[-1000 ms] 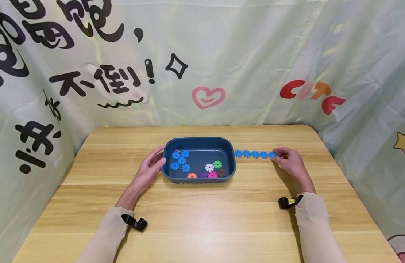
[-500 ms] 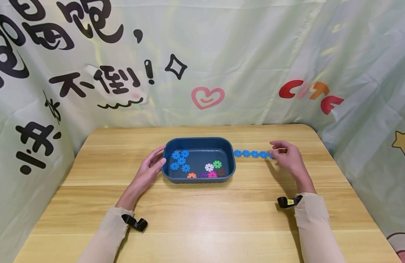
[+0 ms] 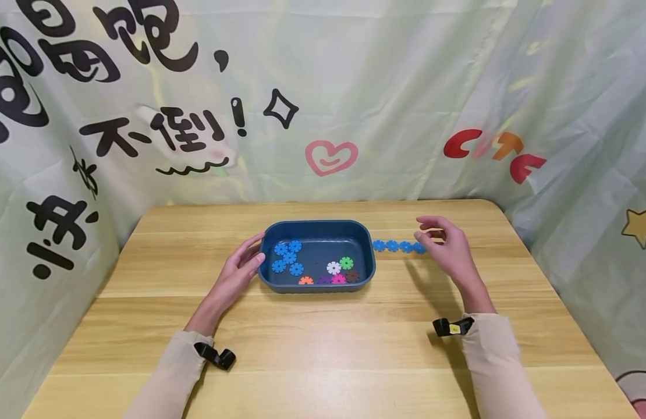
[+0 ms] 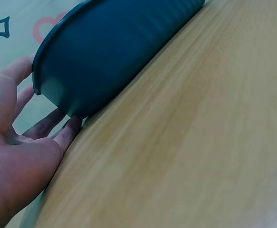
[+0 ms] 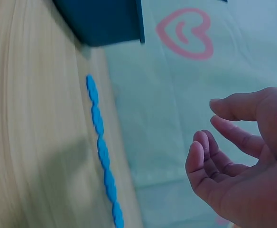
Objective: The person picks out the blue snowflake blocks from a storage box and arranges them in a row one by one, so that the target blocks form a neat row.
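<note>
A dark blue bin sits on the table, with several blue notched discs linked together inside at its left. My left hand rests against the bin's left end, the fingers spread along the outer wall in the left wrist view. To the right of the bin lies a straight chain of blue notched discs. Above the right part of this chain hovers my right hand, hiding its end in the head view. The right wrist view shows its fingers loosely bent, holding nothing, apart from the chain.
In the bin's front right lie loose discs: white, green, pink, brown, purple and orange. A printed curtain hangs behind the wooden table.
My right hand has let go of the chain's right end, risen and moved left over it. The chain lies where it was. My left hand stays at the bin.
</note>
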Available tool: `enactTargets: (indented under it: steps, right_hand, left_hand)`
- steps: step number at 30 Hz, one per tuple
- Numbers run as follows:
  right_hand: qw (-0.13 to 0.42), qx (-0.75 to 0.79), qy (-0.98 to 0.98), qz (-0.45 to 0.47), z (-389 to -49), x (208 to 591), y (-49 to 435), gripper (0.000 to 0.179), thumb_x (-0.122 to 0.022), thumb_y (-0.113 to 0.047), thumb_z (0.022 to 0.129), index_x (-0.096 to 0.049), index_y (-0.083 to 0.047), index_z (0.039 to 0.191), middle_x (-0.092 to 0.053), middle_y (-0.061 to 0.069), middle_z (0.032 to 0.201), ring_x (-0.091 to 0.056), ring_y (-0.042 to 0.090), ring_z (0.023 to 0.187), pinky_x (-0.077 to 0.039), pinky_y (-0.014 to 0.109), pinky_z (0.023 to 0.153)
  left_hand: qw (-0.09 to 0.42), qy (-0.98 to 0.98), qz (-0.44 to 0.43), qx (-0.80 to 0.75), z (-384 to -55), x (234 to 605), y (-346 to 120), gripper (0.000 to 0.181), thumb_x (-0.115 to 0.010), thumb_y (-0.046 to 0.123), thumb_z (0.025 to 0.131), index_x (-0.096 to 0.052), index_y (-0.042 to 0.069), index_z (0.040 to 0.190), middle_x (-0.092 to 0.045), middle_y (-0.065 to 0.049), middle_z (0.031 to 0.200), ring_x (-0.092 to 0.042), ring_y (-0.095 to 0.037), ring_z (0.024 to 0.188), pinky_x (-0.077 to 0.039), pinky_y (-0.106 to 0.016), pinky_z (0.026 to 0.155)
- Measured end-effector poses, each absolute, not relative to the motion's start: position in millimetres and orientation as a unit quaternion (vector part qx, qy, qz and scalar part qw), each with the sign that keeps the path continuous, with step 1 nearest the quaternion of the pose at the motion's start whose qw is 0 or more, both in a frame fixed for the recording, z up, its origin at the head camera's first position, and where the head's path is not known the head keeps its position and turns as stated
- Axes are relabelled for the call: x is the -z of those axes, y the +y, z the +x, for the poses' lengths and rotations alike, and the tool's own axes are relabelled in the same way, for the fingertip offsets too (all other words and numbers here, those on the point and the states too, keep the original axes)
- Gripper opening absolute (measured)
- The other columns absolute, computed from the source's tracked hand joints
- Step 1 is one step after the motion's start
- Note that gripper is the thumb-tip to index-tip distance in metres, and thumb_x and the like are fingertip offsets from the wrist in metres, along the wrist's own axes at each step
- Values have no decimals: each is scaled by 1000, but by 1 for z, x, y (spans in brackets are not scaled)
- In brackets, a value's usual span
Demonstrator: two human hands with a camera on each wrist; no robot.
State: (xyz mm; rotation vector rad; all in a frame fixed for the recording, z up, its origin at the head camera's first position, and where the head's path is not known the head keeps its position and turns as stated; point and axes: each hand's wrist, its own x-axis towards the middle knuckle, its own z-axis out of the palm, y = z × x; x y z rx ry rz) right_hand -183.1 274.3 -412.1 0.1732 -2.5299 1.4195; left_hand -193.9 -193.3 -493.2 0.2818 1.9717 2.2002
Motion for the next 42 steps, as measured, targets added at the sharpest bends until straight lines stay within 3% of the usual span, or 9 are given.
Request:
enactTargets:
  steps: [8, 24, 29, 42]
  right_hand:
    - [120, -499, -853, 91, -176, 405, 244, 31, -66, -15, 102, -64, -2, 129, -64, 17, 119, -63, 27, 103, -51, 12, 80]
    - [94, -512, -842, 141, -160, 402, 186, 27, -69, -6, 98, -67, -1, 124, -67, 18, 111, -65, 29, 99, -57, 27, 82]
    - [84, -513, -837, 173, -156, 404, 171, 27, -69, -1, 97, -67, -3, 124, -67, 17, 108, -64, 27, 96, -59, 31, 80]
    - [54, -486, -839, 241, -166, 418, 137, 26, -72, -6, 96, -67, -9, 122, -65, 10, 105, -64, 17, 90, -60, 38, 76]
  left_hand:
    - [89, 669, 93, -732, -194, 494, -193, 58, -62, 27, 105, -40, 20, 158, -33, -13, 161, -34, -32, 148, -49, -30, 106]
    - [87, 671, 88, -731, -194, 495, -193, 58, -63, 28, 104, -41, 21, 158, -34, -13, 161, -34, -32, 147, -49, -31, 106]
    - [86, 674, 87, -729, -194, 495, -193, 58, -64, 30, 104, -42, 23, 157, -34, -13, 161, -34, -32, 148, -49, -31, 105]
    - [88, 671, 80, -732, -195, 496, -192, 58, -64, 30, 103, -43, 23, 157, -34, -12, 161, -35, -31, 147, -48, -31, 106]
